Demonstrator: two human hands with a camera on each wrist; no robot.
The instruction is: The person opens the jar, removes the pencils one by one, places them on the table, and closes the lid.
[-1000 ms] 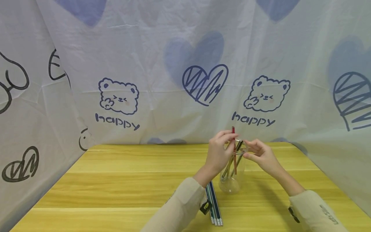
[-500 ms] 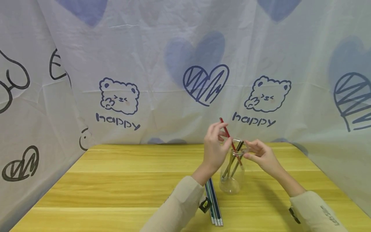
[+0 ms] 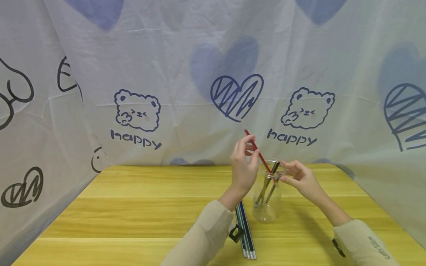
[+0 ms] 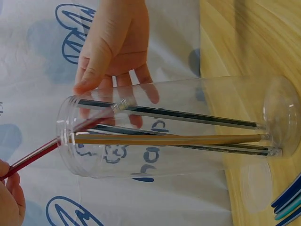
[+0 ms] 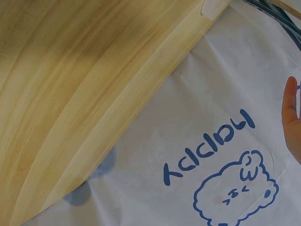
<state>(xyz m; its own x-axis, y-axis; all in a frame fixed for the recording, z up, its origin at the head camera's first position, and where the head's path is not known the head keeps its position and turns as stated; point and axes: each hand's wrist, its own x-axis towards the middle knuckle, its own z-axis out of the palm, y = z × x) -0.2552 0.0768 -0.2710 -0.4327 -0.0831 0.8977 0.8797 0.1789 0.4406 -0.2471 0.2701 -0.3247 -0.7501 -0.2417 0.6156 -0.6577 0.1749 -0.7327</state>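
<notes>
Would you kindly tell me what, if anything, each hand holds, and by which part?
The left hand holds the red pencil near its upper end; the right hand holds the jar near its mouth.

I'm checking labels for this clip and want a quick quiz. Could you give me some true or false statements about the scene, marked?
1. The left hand holds the red pencil. True.
2. The jar lies on its side. False: it stands upright on the table.
3. The right hand holds the jar near its rim. True.
4. The red pencil is wholly outside the jar. False: one end is inside.
5. The loose pencils on the table are all red. False: they are dark blue and teal.
</notes>
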